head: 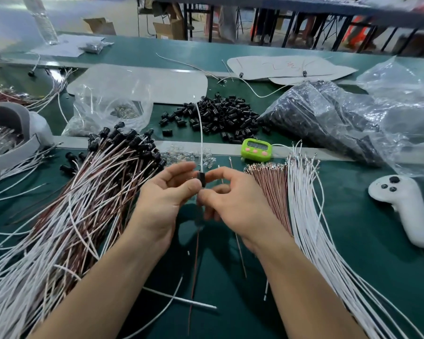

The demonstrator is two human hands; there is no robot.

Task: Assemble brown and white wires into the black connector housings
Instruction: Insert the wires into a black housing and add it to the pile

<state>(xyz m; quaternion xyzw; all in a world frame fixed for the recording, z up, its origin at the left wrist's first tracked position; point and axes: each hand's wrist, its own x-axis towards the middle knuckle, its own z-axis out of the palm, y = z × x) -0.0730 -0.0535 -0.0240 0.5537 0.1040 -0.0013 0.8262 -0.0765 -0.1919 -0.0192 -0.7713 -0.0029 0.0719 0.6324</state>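
Two wires meet the black housing point(201, 179) over the table point(353, 228) centre, held in your left hand point(168, 192), grip narrow; your right hand point(227, 195) pinches the brown wire point(194, 277) toward 6 o'clock. Push crooked and it may buckle, or the white wire point(200, 133) at 12 o'clock could slip free

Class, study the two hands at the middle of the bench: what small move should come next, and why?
Probably the right hand should push the brown wire further up into the black housing that the left hand pinches. A white wire already stands out of the housing's top, while the brown wire hangs below the hands; how deeply it sits is hidden.
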